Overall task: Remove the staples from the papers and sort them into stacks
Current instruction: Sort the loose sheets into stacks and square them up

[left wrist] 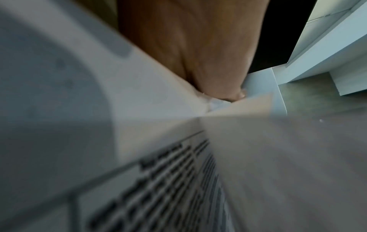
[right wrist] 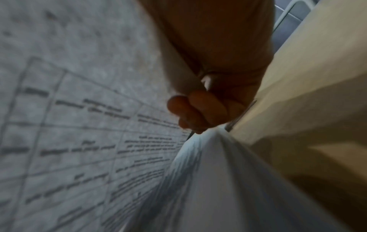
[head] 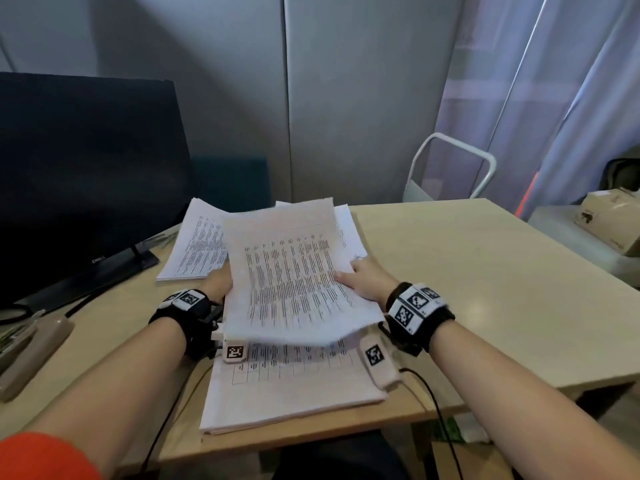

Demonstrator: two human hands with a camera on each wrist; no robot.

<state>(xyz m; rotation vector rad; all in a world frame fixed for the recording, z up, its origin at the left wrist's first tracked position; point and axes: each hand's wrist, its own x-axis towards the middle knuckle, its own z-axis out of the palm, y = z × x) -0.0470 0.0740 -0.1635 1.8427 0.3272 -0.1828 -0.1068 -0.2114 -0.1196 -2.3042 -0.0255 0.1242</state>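
A printed sheaf of papers with table text hangs above the desk, held from both sides. My left hand grips its left edge; the fingers are hidden under the sheets. My right hand grips the right edge, thumb on top, and in the right wrist view its fingers curl under the paper. A thick paper stack lies under the held sheaf near the front edge. Another stack lies behind on the left. No staple is visible.
A dark Dell monitor stands at the back left on the beige desk. A beige object lies at the left edge. Cables run off the desk's front. A white chair frame and a cardboard box are beyond the desk.
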